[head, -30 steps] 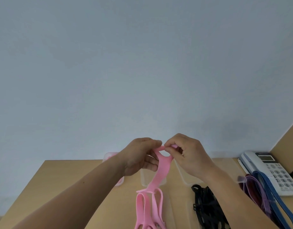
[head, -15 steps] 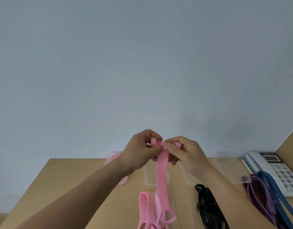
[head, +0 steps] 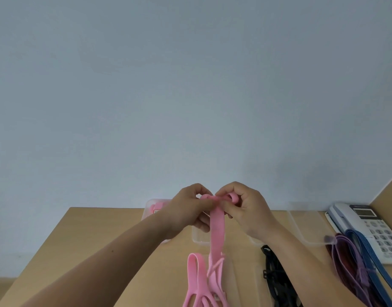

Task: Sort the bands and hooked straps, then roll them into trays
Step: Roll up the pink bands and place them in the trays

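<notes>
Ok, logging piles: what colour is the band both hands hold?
The band is pink; head view shows it.

Lower ends of pink bands [head: 213, 284] and black straps [head: 279, 291] beyond bottom edge.

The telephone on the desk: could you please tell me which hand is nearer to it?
Right. The right hand, holding the pink band, is on the side nearer the telephone; the left hand pinches the band from the far side.

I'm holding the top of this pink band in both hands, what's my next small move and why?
Probably roll one more wrap down: left hand and right hand pinch a small curl atop the pink band, whose length hangs straight to the table.
</notes>
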### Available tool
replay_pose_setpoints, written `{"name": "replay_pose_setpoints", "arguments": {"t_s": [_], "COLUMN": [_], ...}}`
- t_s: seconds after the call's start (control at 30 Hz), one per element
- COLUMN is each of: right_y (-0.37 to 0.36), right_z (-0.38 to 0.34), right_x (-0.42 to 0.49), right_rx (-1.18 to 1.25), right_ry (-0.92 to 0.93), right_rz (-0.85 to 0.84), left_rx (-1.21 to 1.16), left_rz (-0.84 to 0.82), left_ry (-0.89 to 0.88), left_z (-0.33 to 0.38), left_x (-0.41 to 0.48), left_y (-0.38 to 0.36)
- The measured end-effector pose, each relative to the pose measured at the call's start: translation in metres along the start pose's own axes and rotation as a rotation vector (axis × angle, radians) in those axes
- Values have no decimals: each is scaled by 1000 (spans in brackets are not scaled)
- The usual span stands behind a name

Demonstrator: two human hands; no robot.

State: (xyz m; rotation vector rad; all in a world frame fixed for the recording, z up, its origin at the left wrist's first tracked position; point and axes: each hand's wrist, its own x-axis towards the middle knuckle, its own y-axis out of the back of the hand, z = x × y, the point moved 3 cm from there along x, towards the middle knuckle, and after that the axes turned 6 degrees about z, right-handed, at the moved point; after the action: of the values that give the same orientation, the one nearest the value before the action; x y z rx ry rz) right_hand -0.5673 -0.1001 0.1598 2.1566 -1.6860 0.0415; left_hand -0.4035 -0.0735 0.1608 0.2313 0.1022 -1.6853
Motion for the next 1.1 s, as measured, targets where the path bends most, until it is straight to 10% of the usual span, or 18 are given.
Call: {"name": "replay_pose_setpoints", "arguments": {"t_s": [1.1], "right_y": [15], "right_z": [6], "right_x": [-7], "right_rx": [95], "right_ry": [-37], "right_rz": [-35], "left_rx": [-163], "left_rz": [-32], "left_ry": [-27], "left_z": [1], "left_x": [-8], "left_y": [-1]}}
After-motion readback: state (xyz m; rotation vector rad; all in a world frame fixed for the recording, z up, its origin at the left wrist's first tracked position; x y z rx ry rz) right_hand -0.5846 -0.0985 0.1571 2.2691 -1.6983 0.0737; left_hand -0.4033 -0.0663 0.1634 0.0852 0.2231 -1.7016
